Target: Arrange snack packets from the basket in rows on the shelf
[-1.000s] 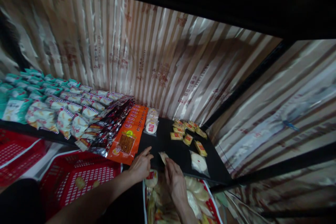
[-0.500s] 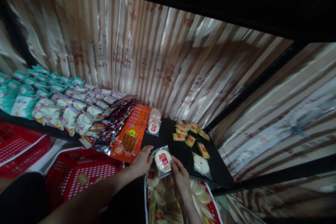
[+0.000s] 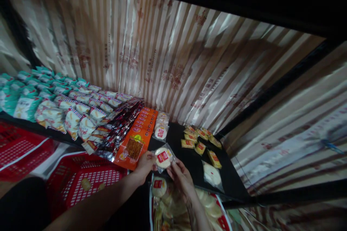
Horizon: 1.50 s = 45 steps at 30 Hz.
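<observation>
Between my two hands is a clear packet with a round white rice cracker (image 3: 163,158) and a red label inside. My left hand (image 3: 145,166) pinches its left edge. My right hand (image 3: 182,176) has its fingers closed on the lower right edge. Behind it, a short row of similar cracker packets (image 3: 161,130) lies on the black shelf (image 3: 177,155). An orange snack packet (image 3: 137,140) is just beyond my left hand. Below my right hand, a basket (image 3: 224,220) holds several more packets of round crackers (image 3: 207,202).
Small yellow packets (image 3: 200,147) and a white square packet (image 3: 212,175) lie on the shelf's right part. To the left are dark shiny packets (image 3: 119,126), striped white bags (image 3: 73,121) and green bags (image 3: 25,108). A red basket (image 3: 67,180) stands below the shelf, left.
The cracker packet has turned and moved slightly up and to the left in my hands. My view has shifted a little, so the shelf's right part appears farther right.
</observation>
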Each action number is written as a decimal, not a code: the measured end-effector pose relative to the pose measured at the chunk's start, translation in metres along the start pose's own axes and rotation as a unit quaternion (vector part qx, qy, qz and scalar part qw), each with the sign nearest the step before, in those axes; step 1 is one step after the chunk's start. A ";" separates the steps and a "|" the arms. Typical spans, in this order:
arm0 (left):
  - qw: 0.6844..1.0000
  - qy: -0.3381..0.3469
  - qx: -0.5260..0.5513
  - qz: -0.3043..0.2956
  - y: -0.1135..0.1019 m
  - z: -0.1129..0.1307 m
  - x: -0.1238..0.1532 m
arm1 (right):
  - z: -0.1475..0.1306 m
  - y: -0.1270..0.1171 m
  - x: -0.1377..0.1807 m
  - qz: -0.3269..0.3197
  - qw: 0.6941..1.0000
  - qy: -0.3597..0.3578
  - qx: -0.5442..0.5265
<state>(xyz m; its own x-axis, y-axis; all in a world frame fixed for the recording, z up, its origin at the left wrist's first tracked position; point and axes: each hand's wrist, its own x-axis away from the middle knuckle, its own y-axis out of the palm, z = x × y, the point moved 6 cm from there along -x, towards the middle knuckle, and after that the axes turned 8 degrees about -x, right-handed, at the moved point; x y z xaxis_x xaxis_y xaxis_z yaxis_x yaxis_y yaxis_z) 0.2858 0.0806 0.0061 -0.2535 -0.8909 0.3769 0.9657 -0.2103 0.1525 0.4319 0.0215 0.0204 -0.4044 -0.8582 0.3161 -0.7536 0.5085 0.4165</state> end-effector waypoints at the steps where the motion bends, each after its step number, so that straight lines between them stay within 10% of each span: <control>1: 1.000 -0.001 0.011 0.012 0.000 0.000 0.000 | 0.007 0.000 -0.001 0.006 1.000 0.001 -0.001; 17: 0.987 0.008 -0.154 0.055 0.000 0.001 -0.014 | -0.009 0.015 -0.075 0.014 0.981 -0.108 0.163; 25: 0.836 0.220 -0.500 0.055 0.019 0.043 -0.023 | -0.002 0.037 -0.110 -0.016 0.971 -0.151 0.184; 45: 0.779 0.213 -0.590 -0.017 0.033 0.030 -0.047 | -0.012 0.037 -0.125 0.083 0.814 -0.241 0.523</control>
<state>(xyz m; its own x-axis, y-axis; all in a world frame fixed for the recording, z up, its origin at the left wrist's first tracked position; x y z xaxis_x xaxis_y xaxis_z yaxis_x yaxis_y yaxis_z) 0.3279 0.1281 0.0208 -0.4799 -0.8772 0.0154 0.4034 -0.2362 -0.8840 0.4603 0.1485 0.0062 -0.5122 -0.8396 -0.1810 -0.5953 0.4989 -0.6298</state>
